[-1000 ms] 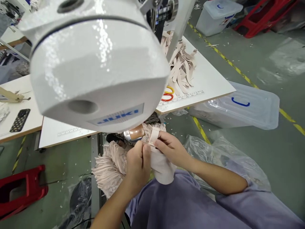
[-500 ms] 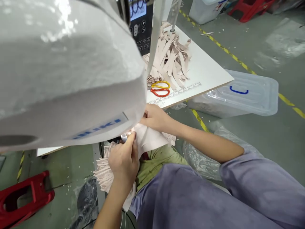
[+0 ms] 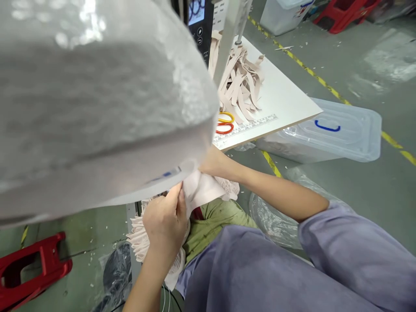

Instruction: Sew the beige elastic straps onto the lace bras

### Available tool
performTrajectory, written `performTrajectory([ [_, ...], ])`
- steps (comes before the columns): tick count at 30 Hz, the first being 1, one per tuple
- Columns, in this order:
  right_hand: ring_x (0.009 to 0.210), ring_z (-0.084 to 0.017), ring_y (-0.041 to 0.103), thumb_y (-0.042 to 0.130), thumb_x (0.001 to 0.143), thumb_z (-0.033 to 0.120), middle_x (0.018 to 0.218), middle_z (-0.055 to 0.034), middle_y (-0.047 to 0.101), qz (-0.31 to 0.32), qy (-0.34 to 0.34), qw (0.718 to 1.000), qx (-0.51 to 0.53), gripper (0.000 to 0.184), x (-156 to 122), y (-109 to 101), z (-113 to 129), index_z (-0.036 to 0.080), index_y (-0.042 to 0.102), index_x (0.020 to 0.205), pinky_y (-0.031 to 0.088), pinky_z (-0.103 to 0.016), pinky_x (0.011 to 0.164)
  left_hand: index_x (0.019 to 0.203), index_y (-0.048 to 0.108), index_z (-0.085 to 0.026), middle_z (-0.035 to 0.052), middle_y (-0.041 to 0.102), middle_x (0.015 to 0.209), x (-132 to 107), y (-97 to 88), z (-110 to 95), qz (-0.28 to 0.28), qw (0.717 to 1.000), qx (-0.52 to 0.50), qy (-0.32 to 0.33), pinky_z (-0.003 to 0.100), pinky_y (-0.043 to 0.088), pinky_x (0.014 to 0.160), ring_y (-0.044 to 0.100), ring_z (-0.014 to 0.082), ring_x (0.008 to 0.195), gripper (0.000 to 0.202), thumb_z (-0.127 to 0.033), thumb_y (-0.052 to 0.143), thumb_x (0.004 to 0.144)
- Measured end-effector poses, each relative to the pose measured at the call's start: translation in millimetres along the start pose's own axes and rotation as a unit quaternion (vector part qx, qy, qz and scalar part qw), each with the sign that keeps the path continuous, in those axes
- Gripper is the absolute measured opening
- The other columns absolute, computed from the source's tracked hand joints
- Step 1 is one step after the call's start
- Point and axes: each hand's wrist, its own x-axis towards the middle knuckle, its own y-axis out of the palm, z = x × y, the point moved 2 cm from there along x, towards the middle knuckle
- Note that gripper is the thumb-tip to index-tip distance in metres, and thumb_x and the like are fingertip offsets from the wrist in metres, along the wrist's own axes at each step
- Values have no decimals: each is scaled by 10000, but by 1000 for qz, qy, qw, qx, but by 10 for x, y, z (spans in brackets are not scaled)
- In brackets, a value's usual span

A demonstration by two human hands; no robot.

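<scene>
Centre frame: left hand (image 3: 165, 219) pinches pale fabric piece (image 3: 203, 190) at its near edge. Right hand (image 3: 212, 162) grips the far edge, mostly hidden under sewing machine head (image 3: 97, 99).

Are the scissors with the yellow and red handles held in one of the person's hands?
No, the scissors lie on the white table beside the fabric strips, apart from both hands.
</scene>
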Motion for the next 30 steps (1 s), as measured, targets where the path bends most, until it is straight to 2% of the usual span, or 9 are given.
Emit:
performTrajectory([
  [5,636,-156,479,600,860,284,610,42,475,8,5,1000,6,95,-8,10,-7,215,604,925,432,-293,663,1145,738,-240,29,660,595,6,8,-2,1,1000,0,4,268,258,526,483,152,508,304,-281,498,964],
  [10,636,-140,488,580,892,348,652,35,529,-2,7,1000,14,174,-28,24,16,212,636,984,410,-273,640,1134,742,-219,16,596,529,-10,-27,23,-9,999,17,31,276,236,520,469,152,495,291,-267,515,959],
  [13,654,-126,498,590,875,345,709,29,572,7,6,999,35,185,-35,28,8,201,640,979,397,-250,625,1139,741,-198,35,637,593,-23,-60,69,-15,999,33,32,274,259,536,509,160,539,283,-254,535,952],
  [17,627,-110,470,592,869,334,662,46,537,-14,3,999,39,173,-66,30,-62,200,634,971,364,-236,602,1136,743,-205,22,608,561,-46,-75,124,-26,997,52,52,279,292,562,505,168,542,269,-252,560,944],
  [22,617,-111,474,582,879,351,645,46,545,-24,10,1000,2,177,-105,48,-83,201,645,949,350,-237,594,1103,740,-195,39,687,665,-70,-97,180,-44,996,54,50,277,330,590,556,162,593,246,-241,547,956],
  [27,609,-114,480,572,880,344,632,44,530,-29,10,999,13,191,-117,42,-39,189,664,942,387,-245,630,1051,735,-165,-13,617,555,-51,-106,156,-79,991,54,90,265,327,552,488,135,512,205,-209,558,957],
  [30,607,-113,483,580,873,330,638,42,536,-36,7,999,15,187,-132,22,-54,180,661,949,397,-245,637,1040,735,-141,-15,608,554,-30,-90,143,-88,989,49,108,266,319,537,470,131,503,188,-190,582,944],
])
